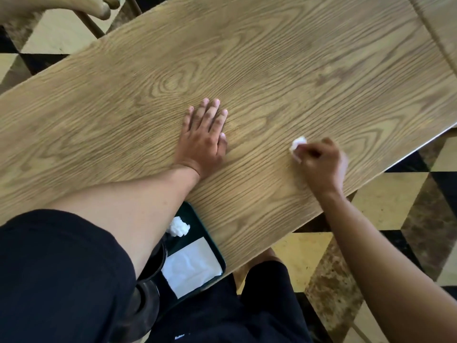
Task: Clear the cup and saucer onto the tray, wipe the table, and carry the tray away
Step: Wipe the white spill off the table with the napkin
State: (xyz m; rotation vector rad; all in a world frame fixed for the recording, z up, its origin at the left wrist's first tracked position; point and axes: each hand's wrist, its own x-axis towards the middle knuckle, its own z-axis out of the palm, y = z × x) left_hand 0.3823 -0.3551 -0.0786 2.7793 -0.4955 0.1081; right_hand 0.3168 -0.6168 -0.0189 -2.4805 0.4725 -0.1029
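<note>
My left hand (pixel 205 134) lies flat, palm down, on the wooden table (pixel 272 70), fingers spread and holding nothing. My right hand (pixel 321 162) is closed around a small crumpled white tissue (pixel 298 144) pressed to the tabletop near the right edge. The dark green tray (pixel 215 251) sits at the table's near edge, partly under my left arm. On it lie a flat white napkin (pixel 193 268) and a crumpled white tissue ball (pixel 178 227). A dark cup (pixel 154 266) on the tray is mostly hidden behind my forearm. The saucer is not visible.
A wooden chair (pixel 99 8) stands at the far left beyond the table. A second wooden surface (pixel 442 26) adjoins the table at the top right. The floor (pixel 395 194) has a black, yellow and brown geometric tile pattern.
</note>
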